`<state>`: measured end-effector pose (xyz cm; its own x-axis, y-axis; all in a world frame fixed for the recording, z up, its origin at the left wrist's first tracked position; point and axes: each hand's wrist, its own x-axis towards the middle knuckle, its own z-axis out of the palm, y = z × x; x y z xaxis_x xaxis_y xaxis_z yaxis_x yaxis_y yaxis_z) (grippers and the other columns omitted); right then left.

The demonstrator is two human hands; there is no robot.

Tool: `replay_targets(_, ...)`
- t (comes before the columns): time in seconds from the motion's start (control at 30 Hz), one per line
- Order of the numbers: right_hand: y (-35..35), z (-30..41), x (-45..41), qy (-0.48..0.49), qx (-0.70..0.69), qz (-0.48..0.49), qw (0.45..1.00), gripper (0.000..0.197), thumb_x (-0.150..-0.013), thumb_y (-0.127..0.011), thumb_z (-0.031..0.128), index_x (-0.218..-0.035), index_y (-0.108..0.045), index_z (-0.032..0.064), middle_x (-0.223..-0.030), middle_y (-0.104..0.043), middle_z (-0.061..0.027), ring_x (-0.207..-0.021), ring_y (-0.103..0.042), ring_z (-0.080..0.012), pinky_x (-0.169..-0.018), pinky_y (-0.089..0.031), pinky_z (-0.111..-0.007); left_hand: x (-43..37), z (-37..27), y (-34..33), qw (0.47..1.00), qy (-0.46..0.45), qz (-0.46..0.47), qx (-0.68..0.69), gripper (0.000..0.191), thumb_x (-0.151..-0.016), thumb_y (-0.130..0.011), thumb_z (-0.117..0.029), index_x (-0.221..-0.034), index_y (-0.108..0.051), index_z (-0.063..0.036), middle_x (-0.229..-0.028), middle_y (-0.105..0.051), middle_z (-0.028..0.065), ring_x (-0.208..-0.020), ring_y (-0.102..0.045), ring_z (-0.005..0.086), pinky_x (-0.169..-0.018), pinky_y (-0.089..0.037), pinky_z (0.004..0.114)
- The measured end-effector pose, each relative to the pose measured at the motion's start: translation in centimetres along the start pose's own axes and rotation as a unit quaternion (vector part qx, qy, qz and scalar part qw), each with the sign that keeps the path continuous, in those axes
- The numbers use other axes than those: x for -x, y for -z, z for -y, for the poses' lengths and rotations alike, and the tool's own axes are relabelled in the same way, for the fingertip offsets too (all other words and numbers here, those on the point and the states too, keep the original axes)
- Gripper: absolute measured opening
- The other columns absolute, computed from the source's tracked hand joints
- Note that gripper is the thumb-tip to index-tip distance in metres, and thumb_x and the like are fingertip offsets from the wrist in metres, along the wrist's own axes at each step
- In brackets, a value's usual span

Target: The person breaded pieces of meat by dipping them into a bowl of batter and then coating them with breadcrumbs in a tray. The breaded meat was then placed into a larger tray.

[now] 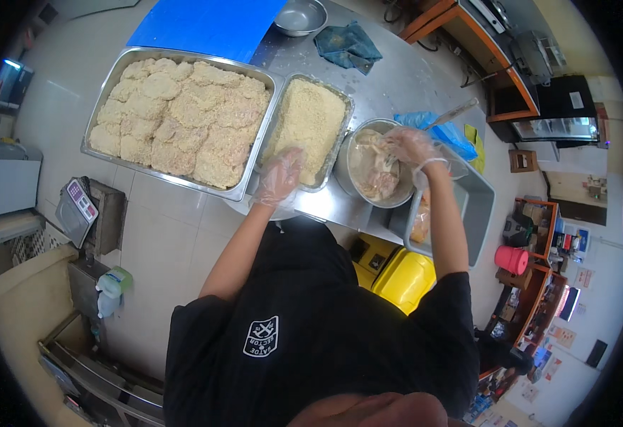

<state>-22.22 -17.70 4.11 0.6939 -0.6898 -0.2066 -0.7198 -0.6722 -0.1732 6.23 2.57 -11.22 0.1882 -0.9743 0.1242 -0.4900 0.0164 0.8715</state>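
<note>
My left hand [282,173], in a clear plastic glove, is at the near edge of a metal tray [348,115] of pale breading crumbs [311,112]. I see nothing held in it; its fingertips are partly blurred. My right hand [412,145], also gloved, reaches over the rim of a round metal pot [350,179]. Its fingers are closed on a piece of raw meat [383,179], which sits in cloudy liquid in the pot. To the left, a large steel pan [170,175] is filled with crumb-coated pieces [178,120] laid close together.
A grey plastic tub [485,213] with bagged food [421,219] stands right of the pot. Behind are a blue plastic bag [453,136], a dark cloth [349,45], a metal bowl [301,17] and a blue board [205,26]. A yellow bin [405,280] is below the table.
</note>
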Motion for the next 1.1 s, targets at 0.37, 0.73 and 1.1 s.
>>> replay_targets(0.37,-10.0,0.3,-1.4,-0.062,0.066,-0.086,0.992,0.027,-0.088,-0.066,0.030,-0.098,-0.075,0.0069,-0.097,-0.071,-0.0181,-0.093,-0.069,-0.0381,-0.084,-0.055,-0.048,-4.0,1.4,-1.9,0.988,-0.066,-0.006,-0.142,0.044,-0.091,-0.059,-0.022,-0.134,-0.061,-0.0119,-0.141,-0.057,0.0172,-0.131,-0.054,0.0364,-0.109,-0.044,0.043)
replay_targets(0.73,-1.8,3.5,5.5,-0.099,0.003,-0.125,0.987,0.021,-0.083,-0.073,0.014,-0.103,-0.076,0.0095,-0.099,-0.070,-0.0168,-0.096,-0.067,-0.0371,-0.087,-0.054,-0.045,-16.9,1.1,-8.2,0.946,-0.117,0.144,-0.265,0.059,-0.100,-0.045,-0.047,-0.148,-0.050,-0.0137,-0.161,-0.039,0.0081,-0.149,-0.034,0.0327,-0.122,-0.024,0.053)
replay_targets(1.1,1.1,5.1,6.1,-0.116,-0.069,-0.167,0.977,0.023,-0.083,-0.072,0.014,-0.105,-0.076,0.0107,-0.105,-0.071,-0.0158,-0.097,-0.068,-0.0365,-0.087,-0.056,-0.043,-9.8,-4.6,-2.9,0.913,0.072,0.193,-0.352,0.059,-0.101,-0.042,-0.034,-0.154,-0.041,-0.0104,-0.163,-0.035,0.0130,-0.152,-0.029,0.0346,-0.124,-0.021,0.050)
